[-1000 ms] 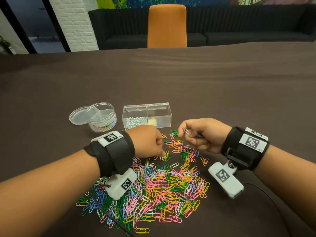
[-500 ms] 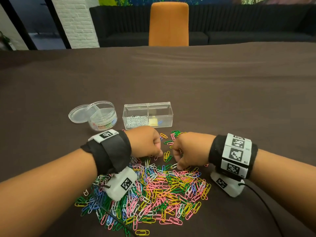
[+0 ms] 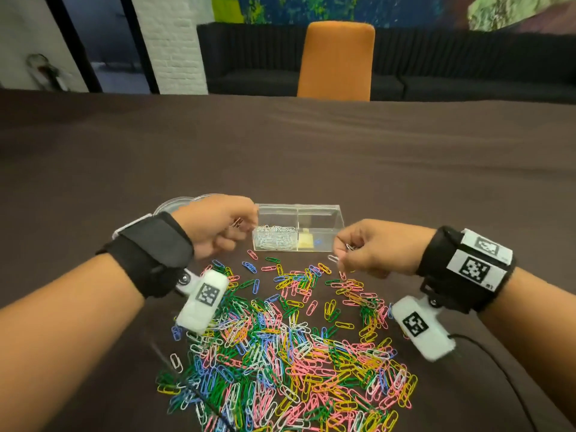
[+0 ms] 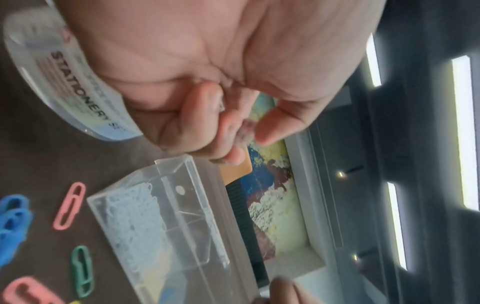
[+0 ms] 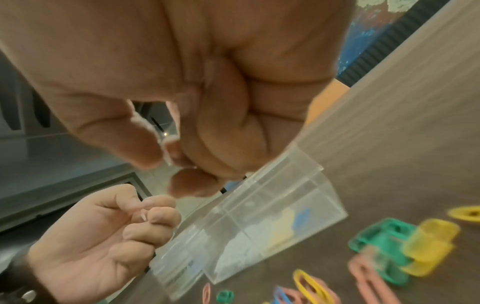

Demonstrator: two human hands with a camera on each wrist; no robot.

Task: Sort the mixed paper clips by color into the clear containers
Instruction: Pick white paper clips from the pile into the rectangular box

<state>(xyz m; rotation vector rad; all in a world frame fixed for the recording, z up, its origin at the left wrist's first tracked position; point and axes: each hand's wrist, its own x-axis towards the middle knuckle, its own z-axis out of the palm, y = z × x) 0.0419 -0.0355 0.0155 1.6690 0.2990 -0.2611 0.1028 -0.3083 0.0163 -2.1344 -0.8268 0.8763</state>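
A heap of mixed coloured paper clips (image 3: 290,353) lies on the brown table in front of me. Behind it stands a clear rectangular two-compartment box (image 3: 299,227) (image 4: 166,224) (image 5: 254,224); its left half holds white clips (image 3: 274,240). My left hand (image 3: 218,226) (image 4: 233,123) hovers at the box's left end, fingers curled, pinching white clips (image 3: 237,222). My right hand (image 3: 367,247) (image 5: 176,148) is raised at the box's right end, pinching white clips (image 3: 350,247) (image 5: 155,131).
A round clear tub labelled STATIONERY (image 4: 85,98) and its lid (image 3: 174,202) sit left of the box, mostly behind my left hand. An orange chair (image 3: 338,60) and a dark sofa stand beyond the table's far edge. A cable (image 3: 498,363) trails from my right wrist.
Both hands have lifted off the heap and moved away from me to the box's two ends, each carrying white clips. The head view has tilted down and closer.
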